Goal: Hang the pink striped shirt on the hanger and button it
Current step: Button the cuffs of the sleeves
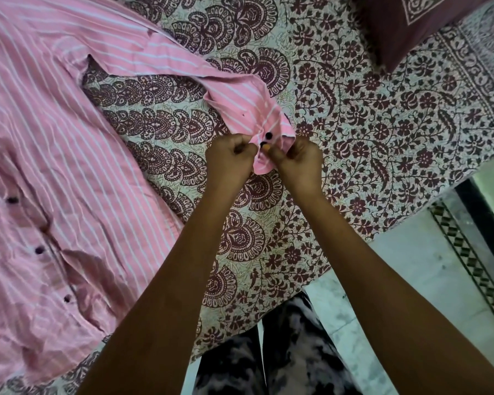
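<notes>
A bed with a maroon-and-cream printed bedsheet (354, 115) fills the view, a dark pillow (411, 27) at its far corner and pale floor (411, 266) beside it. The pink striped shirt (54, 166) lies spread flat on the left, its front buttons (39, 249) seemingly done up; no hanger is in view. One sleeve reaches right to the cuff (265, 129), where the left hand (228, 158) and right hand (297, 158) are both pinched shut on the cloth, close together. The step looks like fastening a cuff button (268, 135) (two dark ones show). Next, I judge, the lower button needs easing through its hole, fingertips steadying both edges.
</notes>
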Available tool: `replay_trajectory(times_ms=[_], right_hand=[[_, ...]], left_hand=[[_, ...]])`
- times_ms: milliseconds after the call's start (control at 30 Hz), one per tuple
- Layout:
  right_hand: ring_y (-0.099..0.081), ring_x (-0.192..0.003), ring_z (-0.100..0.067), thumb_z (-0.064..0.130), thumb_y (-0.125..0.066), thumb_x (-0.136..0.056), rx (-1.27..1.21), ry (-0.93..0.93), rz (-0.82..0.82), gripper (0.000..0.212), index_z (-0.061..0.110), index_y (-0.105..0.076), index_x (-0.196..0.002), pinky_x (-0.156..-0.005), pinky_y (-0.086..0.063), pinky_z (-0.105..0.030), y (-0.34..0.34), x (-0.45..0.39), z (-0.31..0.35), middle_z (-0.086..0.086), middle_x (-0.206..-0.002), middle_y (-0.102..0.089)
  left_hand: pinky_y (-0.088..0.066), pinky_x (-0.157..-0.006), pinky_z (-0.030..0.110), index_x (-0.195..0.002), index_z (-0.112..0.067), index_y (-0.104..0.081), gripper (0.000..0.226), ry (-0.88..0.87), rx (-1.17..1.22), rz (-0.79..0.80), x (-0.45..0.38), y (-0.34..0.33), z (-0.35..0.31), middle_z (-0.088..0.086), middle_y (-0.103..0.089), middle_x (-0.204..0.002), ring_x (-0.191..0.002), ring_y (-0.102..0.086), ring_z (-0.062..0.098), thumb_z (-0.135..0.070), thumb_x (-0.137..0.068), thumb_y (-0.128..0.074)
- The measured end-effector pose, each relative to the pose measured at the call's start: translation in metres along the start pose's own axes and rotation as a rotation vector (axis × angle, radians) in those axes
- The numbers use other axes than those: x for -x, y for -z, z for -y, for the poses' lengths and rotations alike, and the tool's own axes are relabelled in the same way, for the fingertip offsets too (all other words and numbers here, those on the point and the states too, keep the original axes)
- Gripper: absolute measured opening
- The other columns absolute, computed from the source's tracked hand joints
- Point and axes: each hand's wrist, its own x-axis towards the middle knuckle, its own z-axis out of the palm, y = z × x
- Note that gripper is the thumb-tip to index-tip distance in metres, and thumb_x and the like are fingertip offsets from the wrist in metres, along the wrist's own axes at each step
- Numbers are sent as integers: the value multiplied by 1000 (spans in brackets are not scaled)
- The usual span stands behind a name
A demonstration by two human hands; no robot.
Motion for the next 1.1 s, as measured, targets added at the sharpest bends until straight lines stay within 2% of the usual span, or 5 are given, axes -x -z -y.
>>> replay_trajectory(times_ms=[167,400,500,767,1100], right_hand=[[-69,-69,-29,18,-72,-77,50,-4,-32,12,6,-70,-79,-66,-57,-47,-8,-1,-3,-10,-76,-72],[-62,-55,-32,23,-64,-83,40,-88,-18,28,2,-64,-64,-55,-50,-38,-13,-2,0,-18,-64,-66],[-52,-55,-25,25,-61,-77,-60,-152,-21,34,-7,-59,-63,-57,-42,-36,-16,1,1,-29,-65,-62],[-61,-67,-29,12,-62,-86,-250,-178,53,29,-16,-59,-79,-70,-54,-44,-12,0,18,-28,-76,-64],[-55,-62,-19,15,-54,-92,-170,-159,175,25,-4,-61,-76,-58,-48,-25,-7,2,13,-10,-67,-60]], left_hand=[[-43,-60,27,-84,-5,-71,17,-58,-71,7,6,1,-3,8,-65,-68,-54,-51,15,-12,-80,-57],[-51,-75,31,-85,-10,-69,14,-50,-8,41,2,7,0,7,-69,-85,-77,-63,20,-9,-85,-55],[-48,-67,10,-87,-9,-68,13,-151,-107,30,-1,6,2,1,-67,-82,-68,-58,5,0,-79,-63],[-36,-59,23,-84,-8,-63,9,-495,-486,-146,7,1,8,8,-65,-80,-65,-52,15,-16,-81,-62],[-41,-55,12,-75,-12,-58,14,-125,-75,0,4,-1,3,-2,-58,-71,-61,-50,7,-2,-85,-56]])
